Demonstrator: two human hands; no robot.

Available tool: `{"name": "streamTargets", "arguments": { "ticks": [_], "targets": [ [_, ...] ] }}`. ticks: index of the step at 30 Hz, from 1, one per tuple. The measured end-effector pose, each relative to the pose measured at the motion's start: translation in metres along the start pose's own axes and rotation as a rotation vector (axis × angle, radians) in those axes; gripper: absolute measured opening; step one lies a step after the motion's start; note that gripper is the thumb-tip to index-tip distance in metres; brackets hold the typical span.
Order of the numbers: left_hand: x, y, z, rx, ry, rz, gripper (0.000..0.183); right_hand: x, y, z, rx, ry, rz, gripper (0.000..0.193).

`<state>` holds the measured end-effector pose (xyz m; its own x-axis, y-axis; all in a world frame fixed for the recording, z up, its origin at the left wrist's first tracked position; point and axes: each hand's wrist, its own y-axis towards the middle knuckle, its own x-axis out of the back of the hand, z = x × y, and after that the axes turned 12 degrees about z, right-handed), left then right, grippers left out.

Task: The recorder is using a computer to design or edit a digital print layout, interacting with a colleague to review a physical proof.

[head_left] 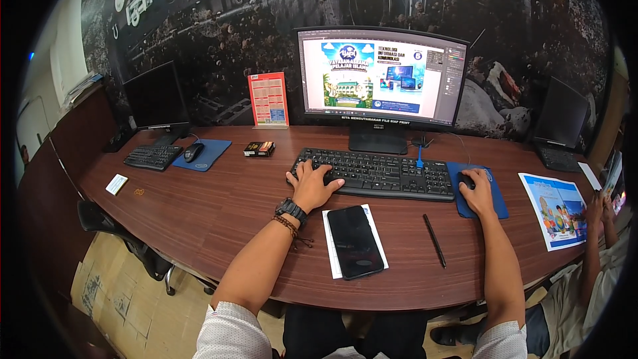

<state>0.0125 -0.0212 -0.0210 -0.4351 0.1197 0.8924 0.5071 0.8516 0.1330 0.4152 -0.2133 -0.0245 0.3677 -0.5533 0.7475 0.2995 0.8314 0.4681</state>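
Observation:
My left hand (pixel 311 185) rests with fingers spread over the left end of a black keyboard (pixel 392 174). A black watch (pixel 291 211) and a beaded bracelet are on that wrist. My right hand (pixel 477 193) is curled over a dark computer mouse (pixel 467 181), mostly hidden under the fingers, on a blue mouse pad (pixel 495 206). Behind the keyboard stands a lit monitor (pixel 382 76) with a colourful two-part page layout in an editing program. Nearer me, a black smartphone (pixel 356 242) lies on a white paper pad (pixel 330 252), and a black pen (pixel 434 240) lies to its right.
To the left are a dark monitor (pixel 158 96), a second keyboard (pixel 153 157), another mouse (pixel 193 153), a small black box (pixel 259 149) and a red-framed calendar (pixel 268 100). At the right, a person's hands (pixel 600 207) are near a printed colour sheet (pixel 555 211) and another screen (pixel 561 114).

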Motion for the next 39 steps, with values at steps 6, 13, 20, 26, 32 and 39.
{"name": "streamTargets", "arguments": {
  "ticks": [6, 13, 20, 26, 32, 39],
  "targets": [
    [0.0, -0.002, -0.001, -0.003, 0.003, -0.02, 0.063, -0.001, 0.0, 0.001, -0.021, -0.006, 0.012, 0.037],
    [0.003, -0.006, -0.008, 0.022, 0.118, -0.111, 0.071, -0.001, -0.002, 0.003, -0.069, -0.063, -0.016, 0.036],
    [0.004, -0.004, -0.007, 0.007, 0.169, -0.162, 0.078, 0.001, -0.003, 0.0, -0.098, -0.058, -0.024, 0.036],
    [0.003, 0.001, 0.001, 0.014, 0.191, -0.179, 0.075, 0.001, -0.002, 0.009, -0.122, -0.043, -0.004, 0.037],
    [-0.002, 0.0, -0.005, 0.055, 0.149, -0.153, 0.083, 0.001, -0.003, 0.002, -0.098, -0.047, -0.021, 0.036],
    [0.002, 0.002, 0.01, 0.119, 0.031, -0.054, 0.094, 0.001, -0.003, 0.005, -0.121, -0.038, -0.023, 0.036]
  ]
}}
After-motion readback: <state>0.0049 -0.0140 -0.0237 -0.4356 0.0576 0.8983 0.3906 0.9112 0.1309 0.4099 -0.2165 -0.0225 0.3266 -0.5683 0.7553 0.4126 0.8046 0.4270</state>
